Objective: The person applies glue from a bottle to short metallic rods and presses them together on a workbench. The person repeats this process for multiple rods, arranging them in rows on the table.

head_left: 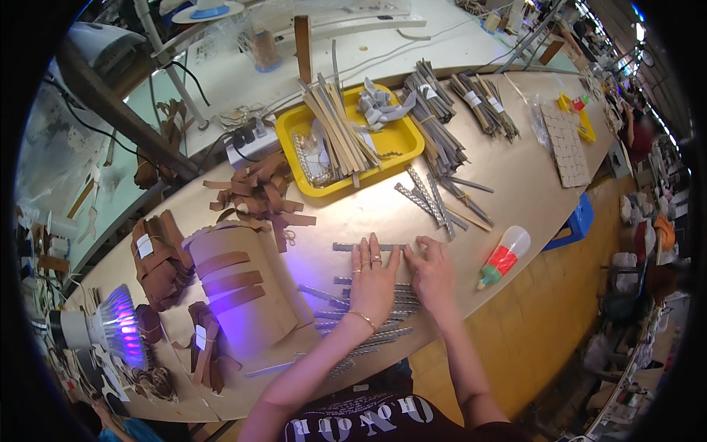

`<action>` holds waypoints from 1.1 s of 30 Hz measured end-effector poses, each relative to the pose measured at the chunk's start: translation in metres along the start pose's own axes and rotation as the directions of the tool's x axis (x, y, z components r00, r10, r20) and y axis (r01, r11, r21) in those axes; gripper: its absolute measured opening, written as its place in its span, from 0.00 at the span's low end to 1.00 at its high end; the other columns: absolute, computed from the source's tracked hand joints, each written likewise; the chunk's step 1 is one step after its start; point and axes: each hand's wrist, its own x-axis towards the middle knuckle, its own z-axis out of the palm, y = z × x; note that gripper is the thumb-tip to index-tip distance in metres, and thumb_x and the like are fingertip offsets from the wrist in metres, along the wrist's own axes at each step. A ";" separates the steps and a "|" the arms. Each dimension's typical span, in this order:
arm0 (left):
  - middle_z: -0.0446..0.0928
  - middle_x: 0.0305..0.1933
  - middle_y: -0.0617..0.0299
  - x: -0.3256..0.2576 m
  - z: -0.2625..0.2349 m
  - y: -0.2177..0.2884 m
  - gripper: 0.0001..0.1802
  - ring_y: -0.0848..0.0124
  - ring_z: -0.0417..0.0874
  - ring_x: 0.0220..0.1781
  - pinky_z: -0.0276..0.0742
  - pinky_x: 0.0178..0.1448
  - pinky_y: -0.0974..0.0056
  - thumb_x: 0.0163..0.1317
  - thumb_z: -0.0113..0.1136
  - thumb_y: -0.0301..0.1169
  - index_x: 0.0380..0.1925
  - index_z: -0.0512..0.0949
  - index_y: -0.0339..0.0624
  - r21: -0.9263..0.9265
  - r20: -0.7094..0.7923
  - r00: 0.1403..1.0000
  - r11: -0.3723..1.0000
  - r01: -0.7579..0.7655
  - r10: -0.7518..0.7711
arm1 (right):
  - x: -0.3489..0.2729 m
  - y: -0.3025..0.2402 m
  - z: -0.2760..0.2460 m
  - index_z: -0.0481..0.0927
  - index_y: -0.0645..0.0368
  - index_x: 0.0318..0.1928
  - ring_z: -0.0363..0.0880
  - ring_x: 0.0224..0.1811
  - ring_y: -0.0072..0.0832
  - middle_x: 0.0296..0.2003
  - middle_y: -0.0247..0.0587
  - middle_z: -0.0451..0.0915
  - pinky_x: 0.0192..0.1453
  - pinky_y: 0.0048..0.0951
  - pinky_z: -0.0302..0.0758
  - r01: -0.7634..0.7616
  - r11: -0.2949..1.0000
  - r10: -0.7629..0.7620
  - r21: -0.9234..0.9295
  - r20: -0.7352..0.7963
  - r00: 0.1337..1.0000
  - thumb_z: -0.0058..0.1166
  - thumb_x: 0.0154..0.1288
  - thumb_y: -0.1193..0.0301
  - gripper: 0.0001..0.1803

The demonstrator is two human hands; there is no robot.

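A narrow grey strip (342, 247) lies crosswise on the gold-brown work surface. My left hand (374, 278), with rings and a bracelet, rests over it with fingers stretched out flat. My right hand (433, 276) has its fingers bent and drawn together at the strip's right end. Its fingertips partly hide that end. Several grey braided-looking strips (398, 333) are spread in a row under my wrists, nearer to me. To the right of my right hand lies a clear squeeze bottle (505, 256) with a red band and a green cap.
Beyond my hands stands a yellow tray (324, 190) with strips and chain. Bundled grey strips (442, 140) lie beside it. Brown strips rest on a curved tan form (247, 302) at left, near a purple-lit lamp (121, 326). A blue bin (571, 225) stands past the table's right edge.
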 end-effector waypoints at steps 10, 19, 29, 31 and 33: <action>0.69 0.64 0.38 -0.016 -0.018 -0.043 0.17 0.42 0.70 0.67 0.61 0.73 0.46 0.61 0.56 0.26 0.51 0.77 0.36 -0.453 -0.310 0.901 0.880 0.139 -0.302 | 0.002 -0.051 0.006 0.64 0.62 0.66 0.79 0.42 0.47 0.40 0.51 0.78 0.47 0.43 0.76 -0.324 0.858 0.265 0.399 0.196 0.944 0.52 0.55 0.82 0.34; 0.66 0.67 0.38 0.035 -0.014 -0.041 0.22 0.41 0.75 0.60 0.75 0.61 0.51 0.60 0.61 0.25 0.55 0.74 0.37 -0.573 -0.369 0.923 0.808 -0.133 -0.110 | 0.006 -0.038 0.012 0.57 0.56 0.71 0.83 0.38 0.39 0.43 0.51 0.83 0.44 0.36 0.79 -0.275 0.682 0.210 0.678 0.179 0.961 0.46 0.63 0.81 0.35; 0.78 0.42 0.50 0.035 -0.019 -0.044 0.13 0.51 0.78 0.42 0.75 0.51 0.52 0.57 0.66 0.32 0.40 0.83 0.37 -0.264 -0.281 0.957 0.964 -0.011 -0.066 | -0.002 0.007 -0.006 0.80 0.63 0.54 0.78 0.32 0.22 0.37 0.42 0.83 0.37 0.24 0.76 -0.364 0.614 0.423 0.700 0.098 0.901 0.55 0.68 0.76 0.15; 0.79 0.38 0.49 0.044 -0.019 -0.042 0.11 0.50 0.79 0.40 0.76 0.48 0.51 0.58 0.64 0.31 0.38 0.84 0.37 -0.207 -0.245 0.968 0.978 -0.004 -0.047 | -0.002 0.009 -0.009 0.80 0.63 0.53 0.77 0.32 0.21 0.36 0.41 0.83 0.37 0.23 0.75 -0.374 0.607 0.441 0.701 0.094 0.893 0.56 0.68 0.75 0.14; 0.79 0.36 0.48 0.050 -0.023 -0.043 0.09 0.51 0.81 0.39 0.76 0.47 0.52 0.60 0.62 0.30 0.36 0.84 0.38 -0.152 -0.203 0.978 0.988 0.008 -0.039 | -0.003 0.012 -0.012 0.80 0.64 0.53 0.77 0.32 0.21 0.36 0.41 0.83 0.37 0.23 0.75 -0.393 0.602 0.454 0.695 0.107 0.884 0.56 0.68 0.75 0.14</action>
